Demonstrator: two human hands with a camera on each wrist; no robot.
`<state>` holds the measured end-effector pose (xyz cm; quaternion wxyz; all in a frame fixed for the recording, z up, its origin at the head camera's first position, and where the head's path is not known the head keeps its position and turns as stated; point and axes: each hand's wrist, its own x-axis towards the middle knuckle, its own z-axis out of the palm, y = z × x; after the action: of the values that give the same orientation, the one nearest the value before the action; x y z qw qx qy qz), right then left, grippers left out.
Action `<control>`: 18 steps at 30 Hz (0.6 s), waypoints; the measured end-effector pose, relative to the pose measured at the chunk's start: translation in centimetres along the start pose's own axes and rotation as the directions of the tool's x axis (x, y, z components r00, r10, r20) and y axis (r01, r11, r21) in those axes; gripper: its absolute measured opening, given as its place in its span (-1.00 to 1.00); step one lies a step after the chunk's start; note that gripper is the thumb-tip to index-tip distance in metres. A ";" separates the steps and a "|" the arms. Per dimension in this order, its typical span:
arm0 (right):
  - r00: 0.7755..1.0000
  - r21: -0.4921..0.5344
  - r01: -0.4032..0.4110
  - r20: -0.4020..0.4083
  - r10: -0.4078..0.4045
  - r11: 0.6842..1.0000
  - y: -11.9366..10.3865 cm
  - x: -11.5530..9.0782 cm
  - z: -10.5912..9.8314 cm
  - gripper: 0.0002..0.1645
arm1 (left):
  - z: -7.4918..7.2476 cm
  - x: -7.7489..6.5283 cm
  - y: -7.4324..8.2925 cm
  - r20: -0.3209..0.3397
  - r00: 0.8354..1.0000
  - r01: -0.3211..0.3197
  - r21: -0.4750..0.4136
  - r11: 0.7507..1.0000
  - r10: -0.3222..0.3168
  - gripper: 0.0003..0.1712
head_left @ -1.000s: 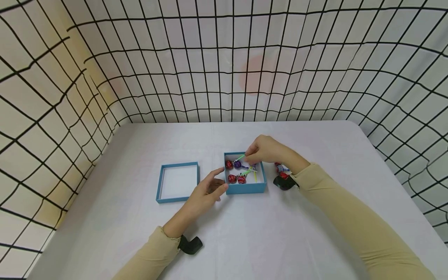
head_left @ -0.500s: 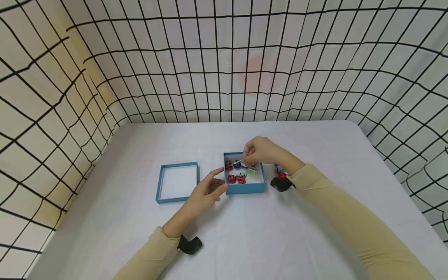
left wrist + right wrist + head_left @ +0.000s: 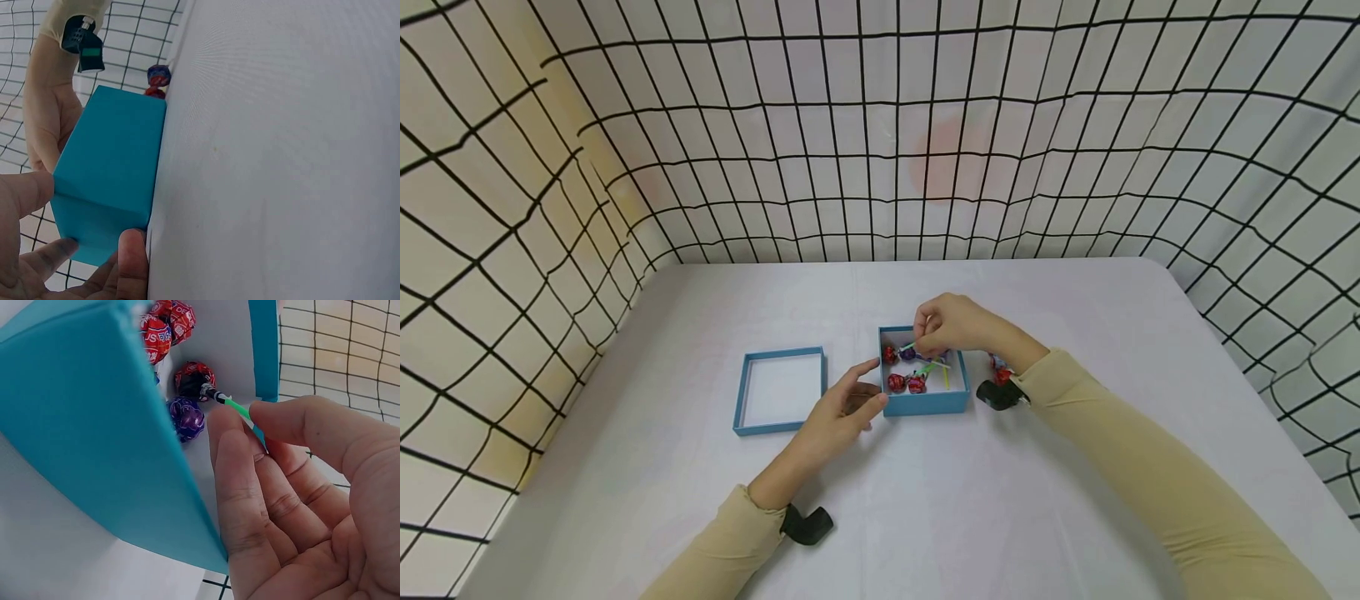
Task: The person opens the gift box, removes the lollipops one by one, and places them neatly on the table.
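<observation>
A blue open-topped box (image 3: 927,405) stands on the table with several wrapped lollipops inside. Over its back part, my right hand (image 3: 953,323) pinches the green stick of a lollipop (image 3: 195,381) with a dark and red wrapper, its head low in the box in the right wrist view. A purple lollipop (image 3: 187,419) lies right beside it. Red lollipops (image 3: 897,383) lie toward the front left. My left hand (image 3: 838,410) is at the box's left end, its extended fingertips touching the wall; the left wrist view shows the thumb and fingers (image 3: 132,259) spread against it.
The box's shallow blue lid (image 3: 780,392) lies inside-up to the left, close to my left hand. More wrapped lollipops (image 3: 1001,372) lie right of the box, partly hidden by the right wrist. Black netting (image 3: 880,158) over white cloth surrounds the table (image 3: 1052,517).
My right hand has moved slightly left and down over the box, bringing the lollipop's green stick with it. The left hand, box and lid have stayed put.
</observation>
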<state>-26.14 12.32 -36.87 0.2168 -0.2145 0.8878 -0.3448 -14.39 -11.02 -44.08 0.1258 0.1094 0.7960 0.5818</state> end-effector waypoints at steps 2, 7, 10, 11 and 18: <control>1.000 0.000 0.010 0.006 -0.010 1.000 0.0 0.0 0.1 -0.91 | 0.0 0.1 -0.1 -0.003 1.000 -0.002 0.000 1.000 0.002 -0.31; 1.000 0.014 0.007 0.014 -0.007 1.000 0.0 0.2 0.2 -0.94 | 0.0 0.1 -0.1 -0.004 1.000 0.002 -0.002 1.000 -0.002 -0.31; 1.000 0.017 0.004 0.012 -0.004 1.000 0.1 0.2 0.3 -0.95 | 0.0 0.1 0.0 -0.001 1.000 -0.002 0.001 1.000 0.002 -0.31; 1.000 0.019 0.004 0.010 -0.005 1.000 0.1 0.2 0.3 -0.95 | 0.0 0.0 0.0 -0.001 1.000 -0.002 0.003 1.000 0.002 -0.31; 1.000 0.023 0.025 -0.003 -0.025 0.999 0.2 0.1 0.3 -0.94 | 0.0 0.0 0.1 -0.001 1.000 0.008 0.007 1.000 -0.008 -0.31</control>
<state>-26.11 12.22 -37.27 0.2136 -0.2228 0.8812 -0.3580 -14.38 -11.02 -43.99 0.1275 0.1066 0.7986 0.5785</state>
